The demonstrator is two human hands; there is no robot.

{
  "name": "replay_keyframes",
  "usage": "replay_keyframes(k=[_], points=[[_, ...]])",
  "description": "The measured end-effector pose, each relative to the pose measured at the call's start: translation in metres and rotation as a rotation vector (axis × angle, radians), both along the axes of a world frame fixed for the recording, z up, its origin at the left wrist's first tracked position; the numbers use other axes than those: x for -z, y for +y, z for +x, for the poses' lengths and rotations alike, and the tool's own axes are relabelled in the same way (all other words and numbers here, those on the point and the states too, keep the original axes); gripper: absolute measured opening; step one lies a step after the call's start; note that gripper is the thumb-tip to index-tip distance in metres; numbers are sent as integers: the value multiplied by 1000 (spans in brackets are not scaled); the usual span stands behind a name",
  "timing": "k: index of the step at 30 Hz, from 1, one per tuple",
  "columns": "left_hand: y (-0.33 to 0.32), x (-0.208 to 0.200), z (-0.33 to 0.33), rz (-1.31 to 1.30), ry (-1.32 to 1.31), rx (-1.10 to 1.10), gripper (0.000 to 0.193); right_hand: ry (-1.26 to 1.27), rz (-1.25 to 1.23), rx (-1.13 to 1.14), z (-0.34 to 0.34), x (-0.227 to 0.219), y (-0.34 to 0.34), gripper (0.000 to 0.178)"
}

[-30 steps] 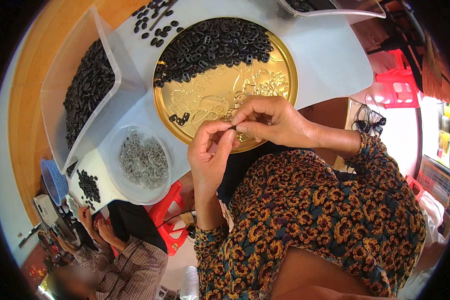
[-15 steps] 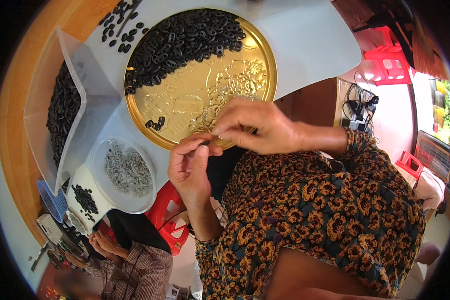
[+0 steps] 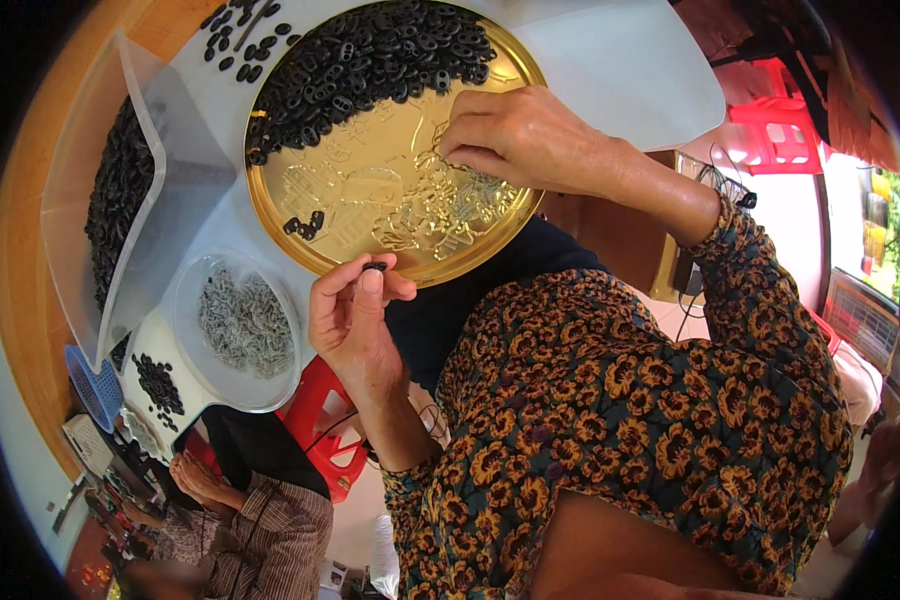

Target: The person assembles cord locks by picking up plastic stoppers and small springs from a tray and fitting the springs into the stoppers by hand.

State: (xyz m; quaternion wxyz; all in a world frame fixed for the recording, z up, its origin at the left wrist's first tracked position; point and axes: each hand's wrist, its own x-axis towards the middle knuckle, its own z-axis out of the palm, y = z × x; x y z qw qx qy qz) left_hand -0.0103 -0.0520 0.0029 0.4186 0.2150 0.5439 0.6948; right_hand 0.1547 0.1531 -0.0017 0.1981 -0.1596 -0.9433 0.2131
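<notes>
Between the thumb and fingertips of my left hand (image 3: 353, 322) is a small black oval piece (image 3: 375, 266), held just off the near rim of a round golden tray (image 3: 547, 120). My right hand (image 3: 525, 135) reaches over the tray's right side, its fingers bunched and pointing down beside a loose heap of tiny silvery pieces (image 3: 485, 190). Whatever its fingertips hold is hidden. A thick pile of black oval pieces with two holes (image 3: 370, 65) covers the tray's far part. A few more black pieces (image 3: 304, 226) lie at its left.
Left of the tray stand a clear bin (image 3: 130, 180) of black parts and a round tub (image 3: 292, 370) of small grey pieces. Loose black parts (image 3: 158, 385) lie near a blue basket (image 3: 98, 385). Another person's hands (image 3: 205, 482) are at lower left, near a red stool (image 3: 325, 440).
My right hand has moved away from my left, up and over the tray's silvery heap. The left hand has shifted slightly left, still pinching the black piece.
</notes>
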Motion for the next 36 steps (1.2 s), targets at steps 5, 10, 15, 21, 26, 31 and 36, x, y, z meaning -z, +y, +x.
replay_keyframes(k=[5,10,15,21,26,31,36], points=[[3,0,-1,11,20,14,17,-41,99,-1,-7,2,-1,11],[8,-1,0,21,5,32,16,60,38,41,-8,6,2,12],[10,-2,0,44,-3,35,17,69,80,59,-6,9,2,13],[11,1,2,31,0,42,17,34,17,54,-4,4,2,11],[12,-1,3,20,-2,26,16,54,-92,7,-2,-3,7,12],[13,0,2,13,4,49,17,333,-276,126,3,-41,-5,12],[11,1,-1,-2,-7,38,17,1003,-248,-60,11,-74,-11,89]])
